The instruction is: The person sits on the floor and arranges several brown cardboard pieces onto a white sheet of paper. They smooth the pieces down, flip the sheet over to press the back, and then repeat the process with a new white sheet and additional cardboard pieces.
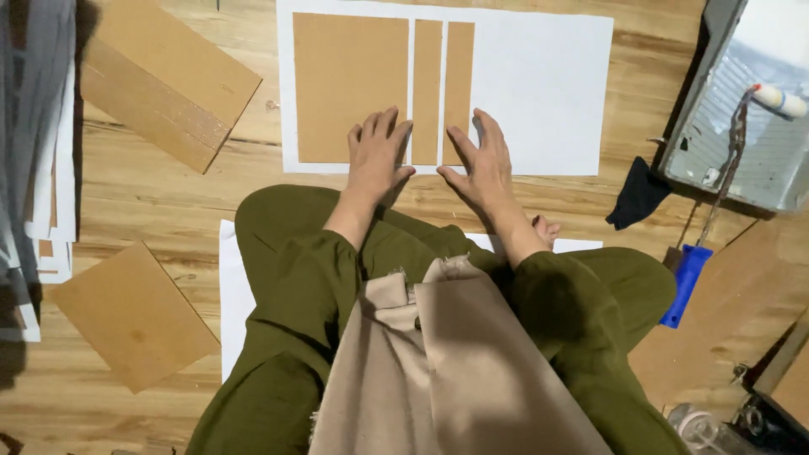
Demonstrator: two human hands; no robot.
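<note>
Hands [377,152] [482,158] flat on cardboard strips [427,88], paint tray [742,118] and cloth [638,194] rightward.

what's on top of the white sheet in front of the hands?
On the white sheet lie a wide brown board and two narrow strips, side by side. The left hand and right hand cover their lower ends.
</note>
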